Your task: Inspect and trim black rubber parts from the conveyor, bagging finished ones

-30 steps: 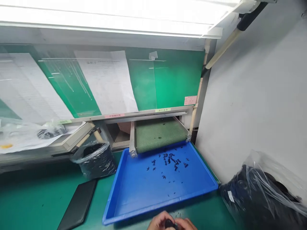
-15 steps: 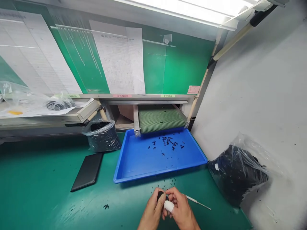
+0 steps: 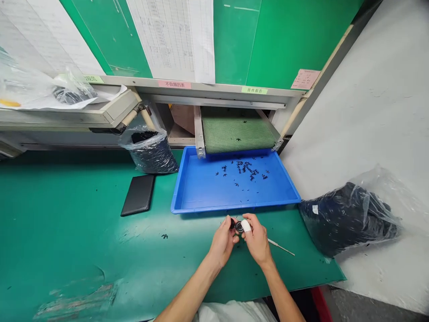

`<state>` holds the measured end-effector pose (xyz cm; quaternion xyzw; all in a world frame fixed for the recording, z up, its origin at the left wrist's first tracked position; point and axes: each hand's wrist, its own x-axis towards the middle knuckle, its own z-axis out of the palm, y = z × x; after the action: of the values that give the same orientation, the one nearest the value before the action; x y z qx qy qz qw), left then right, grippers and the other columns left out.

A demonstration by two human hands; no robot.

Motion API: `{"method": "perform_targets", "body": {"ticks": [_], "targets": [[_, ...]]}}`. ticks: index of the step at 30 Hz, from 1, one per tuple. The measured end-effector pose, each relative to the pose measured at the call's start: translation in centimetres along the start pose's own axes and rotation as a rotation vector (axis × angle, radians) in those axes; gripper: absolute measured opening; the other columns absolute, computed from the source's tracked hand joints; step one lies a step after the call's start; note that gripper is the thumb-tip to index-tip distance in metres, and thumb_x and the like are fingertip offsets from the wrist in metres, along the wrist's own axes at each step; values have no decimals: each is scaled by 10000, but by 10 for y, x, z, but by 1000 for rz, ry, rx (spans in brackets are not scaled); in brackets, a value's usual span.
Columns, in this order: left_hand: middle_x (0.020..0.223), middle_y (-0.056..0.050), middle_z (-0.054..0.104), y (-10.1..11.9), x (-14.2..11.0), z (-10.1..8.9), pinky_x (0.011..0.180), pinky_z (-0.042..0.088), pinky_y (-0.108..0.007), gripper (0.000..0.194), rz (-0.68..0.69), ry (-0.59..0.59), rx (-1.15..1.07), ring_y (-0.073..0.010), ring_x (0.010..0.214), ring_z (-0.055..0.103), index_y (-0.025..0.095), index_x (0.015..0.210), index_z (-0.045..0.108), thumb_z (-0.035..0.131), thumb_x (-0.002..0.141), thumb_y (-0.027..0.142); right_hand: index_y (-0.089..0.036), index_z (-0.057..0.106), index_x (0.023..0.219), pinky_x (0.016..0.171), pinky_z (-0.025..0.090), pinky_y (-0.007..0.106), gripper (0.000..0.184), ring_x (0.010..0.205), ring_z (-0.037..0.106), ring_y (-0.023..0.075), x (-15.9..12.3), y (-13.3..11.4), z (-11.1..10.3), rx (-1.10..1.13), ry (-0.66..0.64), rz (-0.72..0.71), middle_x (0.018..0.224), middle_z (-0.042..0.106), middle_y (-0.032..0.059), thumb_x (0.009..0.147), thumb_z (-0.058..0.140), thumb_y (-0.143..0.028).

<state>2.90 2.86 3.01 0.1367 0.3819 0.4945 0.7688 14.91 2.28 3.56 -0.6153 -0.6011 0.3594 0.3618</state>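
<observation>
Tray (image 3: 201,197) under conveyor (image 3: 237,136), bag (image 3: 346,219) to its right

Small dark ring (image 3: 239,227), hand-held, shiny-centred

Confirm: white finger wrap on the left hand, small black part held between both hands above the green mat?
No: in the head view, the white finger wrap is on the right hand, not the left hand. The rest stands: the small black part is held between both hands above the green mat.
</observation>
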Motion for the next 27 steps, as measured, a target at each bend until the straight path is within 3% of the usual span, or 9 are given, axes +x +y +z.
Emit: {"method": "perform_targets", "body": {"ticks": [4, 9, 13, 16, 20, 23, 27], "targets": [[786, 4, 576, -10, 11, -12, 552, 424, -213, 296, -106, 122, -188, -102, 669, 549, 167, 802, 550, 664, 766, 437, -211, 523, 1100, 616, 444, 262, 332, 727, 638, 176, -6, 4, 2, -294, -32, -77, 861, 691, 47, 833, 335, -150], [740, 1, 575, -20, 19, -18, 512, 411, -207, 233, -220, 194, -283, -92, 591, 527, 165, 792, 547, 579, 845, 390, -190, 488, 1158, 560, 388, 261, 324, 661, 636, 191, -9, 4, 2, -431, -176, -126, 806, 696, 60, 885, 314, -185], [674, 26, 497, -19, 19, -22, 418, 285, -148, 286, -178, 175, -129, -48, 514, 437, 144, 917, 588, 681, 771, 372, -189, 535, 1018, 545, 371, 258, 246, 583, 601, 172, -3, 17, -6, -412, -123, -20, 703, 671, 27, 867, 341, -188], [646, 58, 445, -19, 17, -25, 383, 158, -141, 402, -124, 100, 42, -23, 462, 342, 172, 995, 556, 740, 707, 384, -215, 589, 888, 604, 396, 272, 225, 644, 590, 169, 1, 23, -11, -421, -130, -65, 747, 651, 27, 870, 365, -210], [566, 101, 367, -20, 14, -28, 395, 98, -156, 383, -51, 59, 155, -19, 424, 260, 205, 823, 454, 737, 692, 427, -236, 619, 1004, 694, 452, 285, 261, 805, 589, 170, 2, 20, -9, -187, -158, -68, 952, 630, 48, 845, 414, -211], [519, 100, 334, -19, 12, -27, 404, 116, -164, 389, -29, 24, 211, -26, 433, 250, 184, 735, 443, 691, 719, 483, -220, 622, 992, 592, 466, 249, 265, 699, 574, 139, -1, 17, 0, 118, -195, 86, 853, 622, 20, 760, 498, -190], [517, 82, 392, -14, 6, -26, 422, 159, -172, 400, -20, -32, 189, -46, 452, 276, 175, 936, 517, 600, 780, 535, -192, 604, 830, 566, 481, 248, 153, 641, 574, 132, -7, 14, 8, 357, -133, 206, 734, 617, -2, 690, 542, -189]]}}
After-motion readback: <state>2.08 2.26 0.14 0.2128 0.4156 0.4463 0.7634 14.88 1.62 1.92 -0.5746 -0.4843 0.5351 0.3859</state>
